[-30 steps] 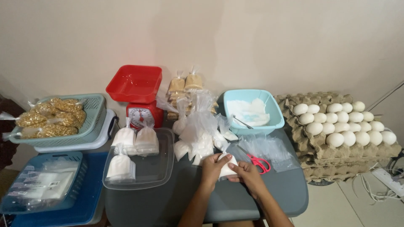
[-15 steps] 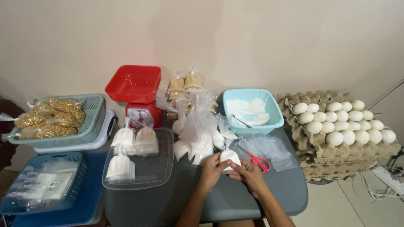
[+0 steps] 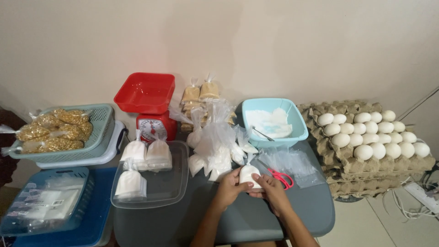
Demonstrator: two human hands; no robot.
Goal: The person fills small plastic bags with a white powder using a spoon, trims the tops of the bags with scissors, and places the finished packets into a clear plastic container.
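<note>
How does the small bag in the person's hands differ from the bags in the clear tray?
The bag in both hands, gripped by the left hand and right hand, is lifted above the grey table; the three tray bags rest in the clear tray and look bigger. All hold white powder in clear plastic.

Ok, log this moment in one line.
left hand: holds small white bag | right hand: on same bag | red scissors: on table, beside right hand | clear tray: three filled bags

Plain cream wall (image 3: 283, 41) behind, evenly lit, soft shadows. Grey desk (image 3: 256, 219) stands against it. Pale tiled floor (image 3: 366, 224) at right, white cables (image 3: 411, 206) trailing across it.
</note>
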